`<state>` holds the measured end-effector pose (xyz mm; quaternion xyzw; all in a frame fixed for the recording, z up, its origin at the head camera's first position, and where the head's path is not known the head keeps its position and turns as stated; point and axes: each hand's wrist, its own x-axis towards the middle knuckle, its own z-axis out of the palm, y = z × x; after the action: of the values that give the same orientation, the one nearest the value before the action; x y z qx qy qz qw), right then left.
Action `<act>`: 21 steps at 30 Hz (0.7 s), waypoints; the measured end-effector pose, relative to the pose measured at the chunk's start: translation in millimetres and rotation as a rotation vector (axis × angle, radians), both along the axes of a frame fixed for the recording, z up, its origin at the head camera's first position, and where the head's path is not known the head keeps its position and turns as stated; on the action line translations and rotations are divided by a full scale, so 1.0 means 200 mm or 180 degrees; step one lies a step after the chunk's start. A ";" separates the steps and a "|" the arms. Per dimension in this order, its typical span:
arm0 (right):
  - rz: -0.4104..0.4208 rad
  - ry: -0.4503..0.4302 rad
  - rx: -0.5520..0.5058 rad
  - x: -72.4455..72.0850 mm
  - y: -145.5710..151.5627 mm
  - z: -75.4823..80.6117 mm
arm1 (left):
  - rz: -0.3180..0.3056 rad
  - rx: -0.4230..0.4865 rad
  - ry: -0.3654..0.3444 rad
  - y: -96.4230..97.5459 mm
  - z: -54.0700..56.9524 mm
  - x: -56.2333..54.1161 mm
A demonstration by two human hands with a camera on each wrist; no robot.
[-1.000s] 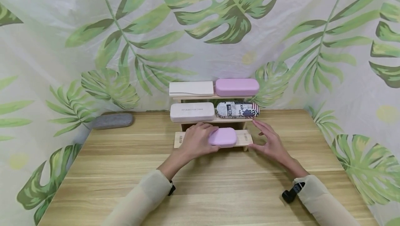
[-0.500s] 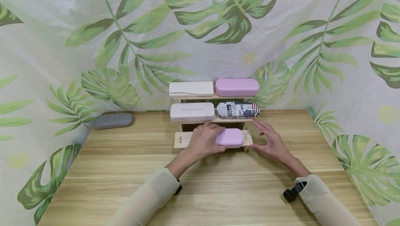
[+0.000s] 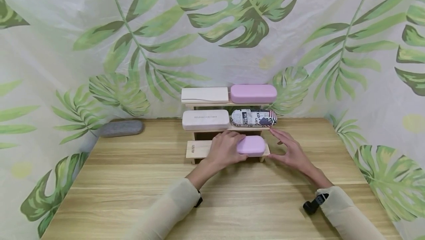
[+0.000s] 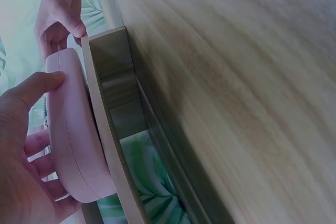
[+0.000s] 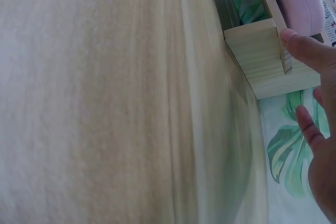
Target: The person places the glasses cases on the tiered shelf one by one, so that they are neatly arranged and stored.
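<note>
A three-tier wooden rack (image 3: 199,149) stands on the table near the wall. On its lowest shelf lies a light pink glasses case (image 3: 251,145), towards the right end. My left hand (image 3: 224,148) grips this case from the left, thumb at the front and fingers behind, as the left wrist view of the pink case (image 4: 79,135) also shows. My right hand (image 3: 292,153) is at the rack's right side, fingers spread. Its thumb (image 5: 304,50) touches the end of the lowest shelf, and a fingertip reaches the middle shelf's corner.
The top shelf bears a white case (image 3: 204,95) and a pink case (image 3: 254,93). Below them sit a pale lettered case (image 3: 206,119) and a newspaper-print case (image 3: 254,118). A grey case (image 3: 121,128) lies at the wooden table's (image 3: 252,203) back left.
My left hand has slid the light pink case rightwards along the lowest shelf, towards my right hand. My right hand has stayed at the rack's right end.
</note>
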<state>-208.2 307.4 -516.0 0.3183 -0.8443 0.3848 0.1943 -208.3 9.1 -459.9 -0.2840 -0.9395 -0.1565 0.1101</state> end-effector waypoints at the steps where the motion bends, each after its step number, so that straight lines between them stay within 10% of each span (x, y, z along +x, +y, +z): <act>1: 0.0007 0.0007 -0.0004 0.00 0.00 0.00 | 0.0003 0.0006 0.0018 0.01 0.00 0.00; 21: 0.0046 0.0011 0.0007 -0.01 0.01 0.00 | -0.0003 0.0123 0.0181 0.09 -0.03 -0.02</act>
<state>-210.1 309.4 -516.2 0.3252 -0.8421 0.3848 0.1927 -211.5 26.9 -465.2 -0.2865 -0.9327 -0.1665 0.1422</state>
